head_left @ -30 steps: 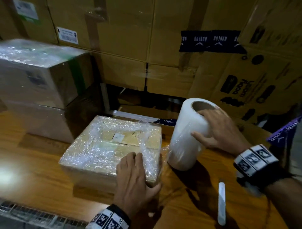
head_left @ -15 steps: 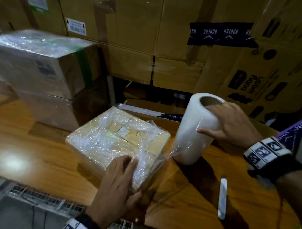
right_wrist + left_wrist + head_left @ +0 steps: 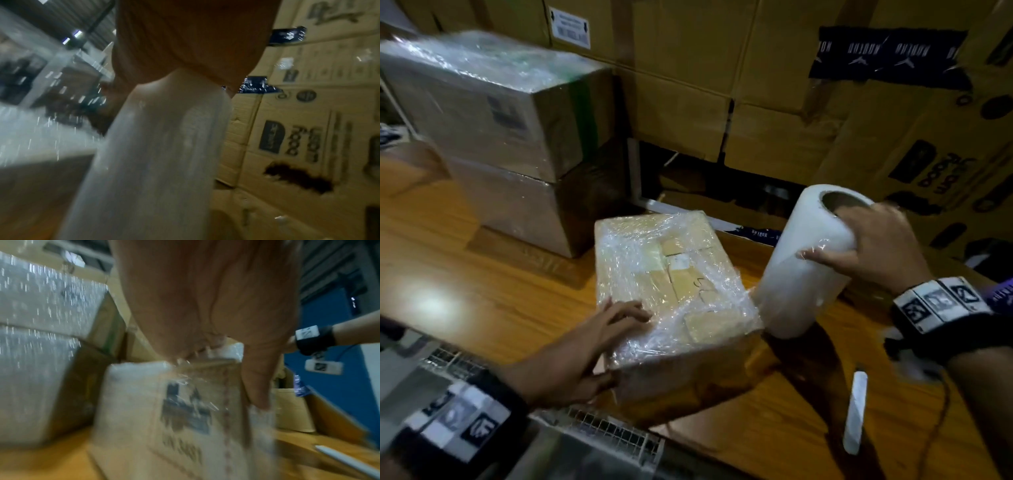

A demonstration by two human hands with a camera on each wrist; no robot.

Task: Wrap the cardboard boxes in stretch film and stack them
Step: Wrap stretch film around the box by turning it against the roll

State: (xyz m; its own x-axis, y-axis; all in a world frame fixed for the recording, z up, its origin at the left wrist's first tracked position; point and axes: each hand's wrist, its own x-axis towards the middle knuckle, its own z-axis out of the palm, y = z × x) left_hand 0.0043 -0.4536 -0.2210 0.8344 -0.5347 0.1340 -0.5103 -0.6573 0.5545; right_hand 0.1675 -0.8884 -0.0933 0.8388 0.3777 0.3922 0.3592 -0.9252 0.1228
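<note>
While the right hand (image 3: 873, 246) grips the top of the stretch film roll (image 3: 804, 260), fingers hooked over the rim into the core and thumb pressed against the side, the left hand (image 3: 582, 353) holds the near left corner of the small cardboard box (image 3: 674, 281) on the wooden table (image 3: 482, 291). Its fingers lie spread on the film-covered top; its thumb runs down the near side. Compared with a second ago, the box has swung round, so that a corner which faced the person now juts over the table's near edge, and the left hand has shifted from the right of the near edge to the left corner. The roll has tilted, its top leaning right, its lower end just beside the box. Two wrapped boxes (image 3: 493, 137) stand stacked at far left. A white pen-like stick (image 3: 854, 411) lies near the right forearm.
</note>
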